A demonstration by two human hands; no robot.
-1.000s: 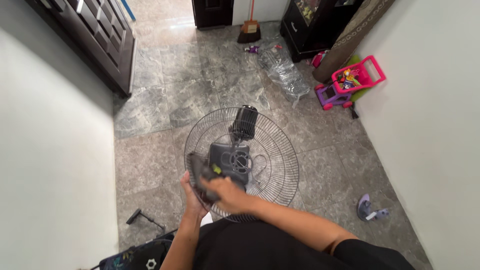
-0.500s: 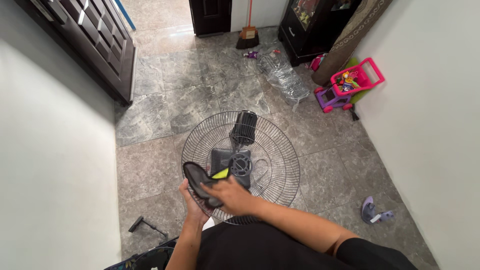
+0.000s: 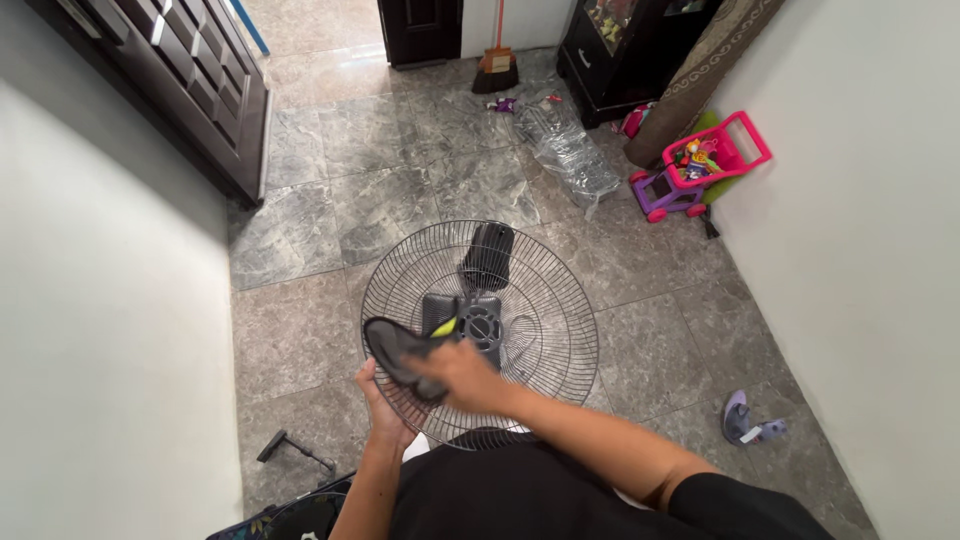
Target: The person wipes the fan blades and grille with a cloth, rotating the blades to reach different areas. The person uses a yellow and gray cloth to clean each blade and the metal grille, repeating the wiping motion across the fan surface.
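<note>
Left of the fan guard [image 3: 540,300], my left hand [image 3: 385,405] supports the guard's near rim from below, fingers [image 3: 366,375] curled on the wire. Over the guard's left part I see the dark cloth [image 3: 398,352] with a yellow-green patch, pressed by my right hand [image 3: 465,375], whose fingers are closed on it. At the guard's centre sits the grey motor housing [image 3: 480,322]. Far right of the guard, a pink toy cart [image 3: 705,165] stands on the floor [image 3: 300,330].
</note>
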